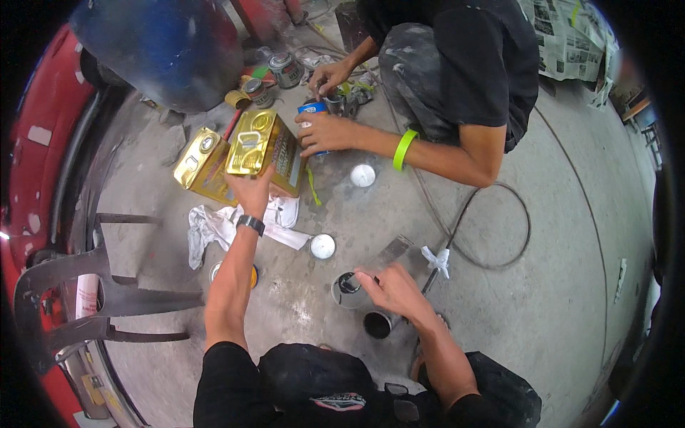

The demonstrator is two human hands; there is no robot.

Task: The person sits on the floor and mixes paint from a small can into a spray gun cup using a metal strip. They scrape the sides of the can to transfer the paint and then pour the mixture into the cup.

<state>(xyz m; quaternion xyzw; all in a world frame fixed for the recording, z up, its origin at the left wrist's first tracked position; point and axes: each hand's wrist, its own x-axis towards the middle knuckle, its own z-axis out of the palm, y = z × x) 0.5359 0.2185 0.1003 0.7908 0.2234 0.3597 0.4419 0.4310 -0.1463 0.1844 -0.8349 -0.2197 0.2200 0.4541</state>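
The right hand [391, 291] curls at a clear, round plastic cup [338, 296] of dark liquid; what it pinches, I cannot tell. Best keep the cup upright. Beyond, the left hand [250, 190] touches a rectangular gold metal tin [275, 153] right of another gold tin [198, 160], grip hidden.

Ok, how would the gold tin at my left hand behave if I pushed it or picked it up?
The gold tin is boxy with flat sides, so it would probably slide or tip rather than roll. Its metal looks smooth and shiny, so it may feel slippery to your left hand. The contents are hidden, so weight is uncertain.
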